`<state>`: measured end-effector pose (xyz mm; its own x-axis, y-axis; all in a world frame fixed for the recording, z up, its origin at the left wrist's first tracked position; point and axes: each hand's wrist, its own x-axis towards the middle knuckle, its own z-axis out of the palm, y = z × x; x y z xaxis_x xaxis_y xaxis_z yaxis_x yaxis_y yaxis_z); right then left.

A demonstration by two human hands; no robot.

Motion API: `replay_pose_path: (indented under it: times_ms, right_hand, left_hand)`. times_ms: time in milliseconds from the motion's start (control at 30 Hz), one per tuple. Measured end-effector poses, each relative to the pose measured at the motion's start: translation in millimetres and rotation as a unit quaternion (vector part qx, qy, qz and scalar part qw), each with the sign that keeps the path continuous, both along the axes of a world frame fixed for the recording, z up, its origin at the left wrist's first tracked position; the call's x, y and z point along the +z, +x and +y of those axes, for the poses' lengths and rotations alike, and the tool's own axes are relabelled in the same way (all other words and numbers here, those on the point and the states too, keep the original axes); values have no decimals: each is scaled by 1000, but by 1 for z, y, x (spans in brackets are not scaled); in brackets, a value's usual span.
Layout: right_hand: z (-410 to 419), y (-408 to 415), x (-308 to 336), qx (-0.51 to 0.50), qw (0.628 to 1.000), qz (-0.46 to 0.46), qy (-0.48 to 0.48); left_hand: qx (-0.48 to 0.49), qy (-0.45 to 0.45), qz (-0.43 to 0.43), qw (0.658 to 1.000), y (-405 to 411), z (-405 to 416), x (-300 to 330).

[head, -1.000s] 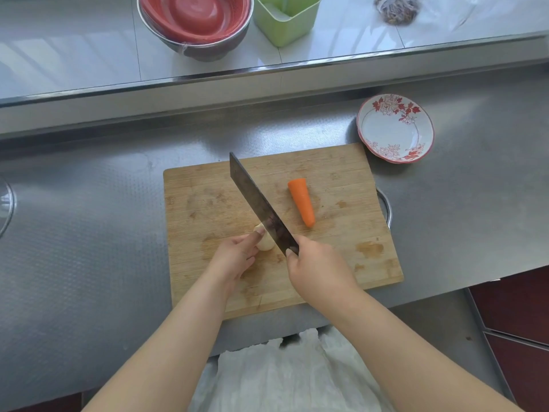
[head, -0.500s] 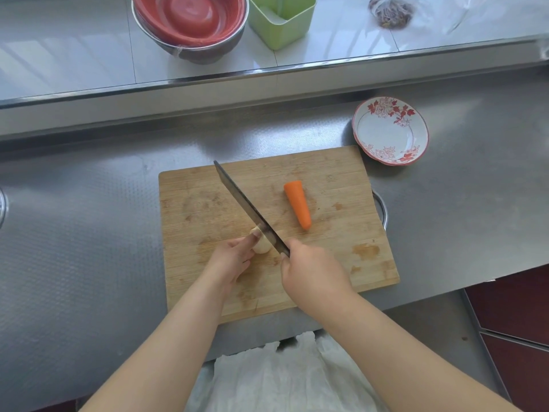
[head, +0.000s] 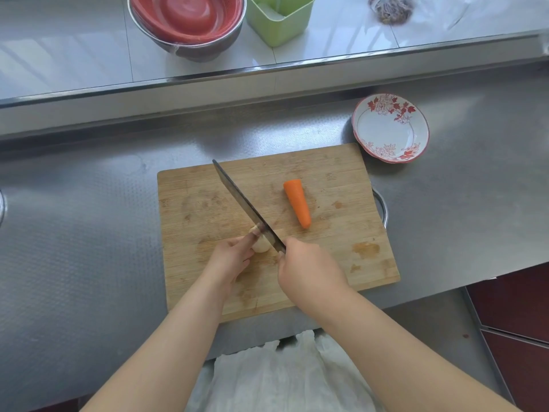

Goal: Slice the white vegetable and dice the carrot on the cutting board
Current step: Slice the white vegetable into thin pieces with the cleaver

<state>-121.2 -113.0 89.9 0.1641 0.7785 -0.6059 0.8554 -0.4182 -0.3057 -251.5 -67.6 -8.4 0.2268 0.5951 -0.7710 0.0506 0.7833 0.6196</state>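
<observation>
At the upper right of the frame we see a small white plate (head: 390,128) with red flowers on the steel counter (head: 74,233). Along the top edge, on the raised ledge (head: 59,55), we find a metal bowl (head: 190,49) holding red bowls (head: 184,16), a green container (head: 280,19) just beside it, and a clear bag (head: 390,8) of something dark at the far right.
</observation>
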Motion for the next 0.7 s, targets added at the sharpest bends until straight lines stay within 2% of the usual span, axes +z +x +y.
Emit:
replay_pose_path:
  times_ms: [500, 700]
  right_hand:
    - [28, -8, 10, -6, 997, -2, -78]
    - [23, -5, 4, 2, 998, -3, -63]
  left_hand:
    - [32, -12, 22, 999, 3, -2, -15]
    - [34, -9, 22, 999, 4, -5, -17]
